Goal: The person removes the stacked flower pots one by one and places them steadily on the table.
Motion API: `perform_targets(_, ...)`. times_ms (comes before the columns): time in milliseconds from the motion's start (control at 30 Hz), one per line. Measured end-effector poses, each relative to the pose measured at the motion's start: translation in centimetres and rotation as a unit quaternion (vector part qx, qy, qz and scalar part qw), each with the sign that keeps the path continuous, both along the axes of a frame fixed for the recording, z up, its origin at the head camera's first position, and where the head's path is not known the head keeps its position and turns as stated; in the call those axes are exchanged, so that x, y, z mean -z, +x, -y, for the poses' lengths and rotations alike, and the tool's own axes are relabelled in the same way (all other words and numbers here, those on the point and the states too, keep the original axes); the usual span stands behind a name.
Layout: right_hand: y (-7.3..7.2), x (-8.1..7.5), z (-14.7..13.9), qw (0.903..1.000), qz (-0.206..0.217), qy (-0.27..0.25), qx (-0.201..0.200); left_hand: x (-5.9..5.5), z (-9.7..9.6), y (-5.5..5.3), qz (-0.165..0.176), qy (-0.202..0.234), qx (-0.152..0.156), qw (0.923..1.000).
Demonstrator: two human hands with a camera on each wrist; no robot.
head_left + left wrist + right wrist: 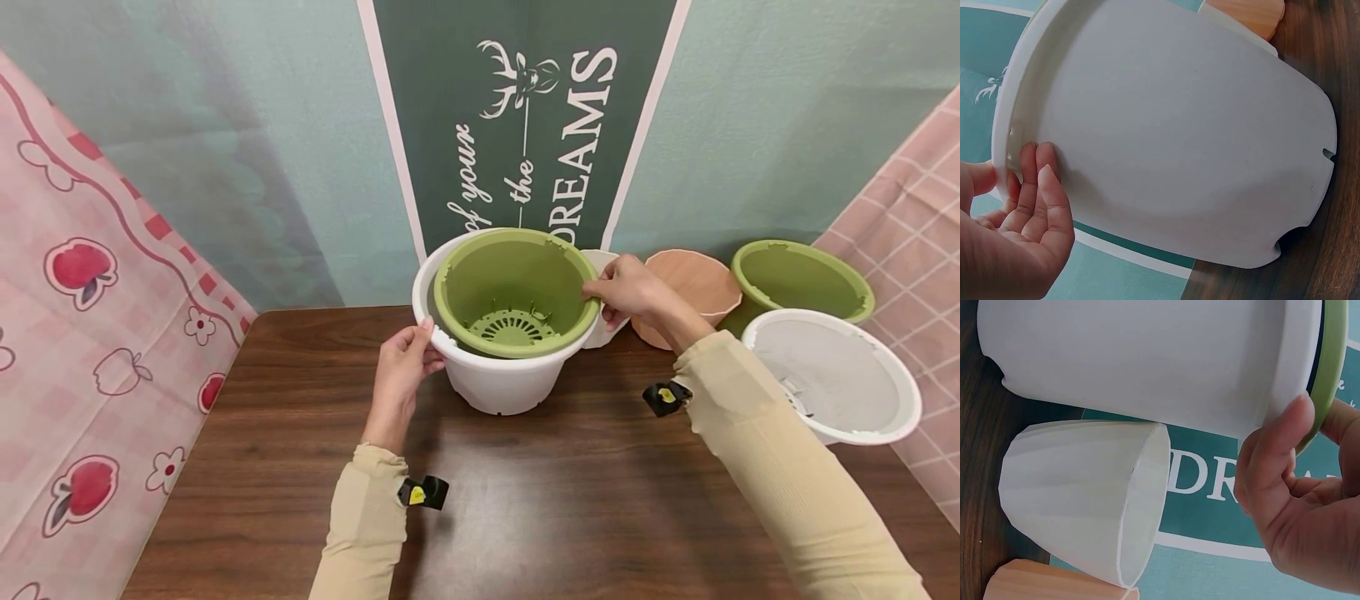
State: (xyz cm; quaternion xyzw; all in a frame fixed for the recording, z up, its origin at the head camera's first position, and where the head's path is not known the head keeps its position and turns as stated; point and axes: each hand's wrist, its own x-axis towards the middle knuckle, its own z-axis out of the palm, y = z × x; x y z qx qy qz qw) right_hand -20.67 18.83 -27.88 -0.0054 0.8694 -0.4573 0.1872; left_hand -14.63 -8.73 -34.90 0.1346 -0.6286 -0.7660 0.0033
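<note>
A green plastic flowerpot point(517, 258) with a slotted bottom sits tilted inside a white plastic flowerpot point(502, 387) near the table's back edge. My left hand point(402, 367) pinches the white pot's near-left rim, thumb above and fingers beneath, as the left wrist view also shows. On the far side, my right hand point(633, 292) grips the green pot's right rim. In the right wrist view, its fingers point(1272, 447) touch the outside of the white rim. The green pot's outer wall is mostly hidden by the white one.
Just right of the nested pots stands a small white faceted pot point(1079, 487), then an orange-tan pot point(693, 279). Another green pot point(802, 279) and a white pot point(832, 375) stand farther right. Curtains point(285, 167) hang behind the brown wooden table point(300, 433).
</note>
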Motion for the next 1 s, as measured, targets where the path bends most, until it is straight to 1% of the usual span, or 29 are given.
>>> perform_targets(233,-0.04,0.21,-0.16,0.9996,-0.017,0.021,0.001,-0.03,-0.17,0.07,-0.001,-0.001,-0.007,1.0000)
perform_targets(433,-0.07,0.26,-0.18,0.9995,-0.019,0.023,0.008,0.04,-0.19,0.03,-0.004,-0.001,-0.010,0.9999)
perform_targets(733,-0.21,0.20,-0.18,0.9994,-0.012,0.019,0.024,-0.04,-0.24,0.08,0.000,-0.003,-0.014,0.9999)
perform_targets(1000,-0.14,-0.21,0.01,0.9992,-0.005,0.015,0.035,-0.02,-0.25,0.07,0.004,0.002,-0.016,0.9999)
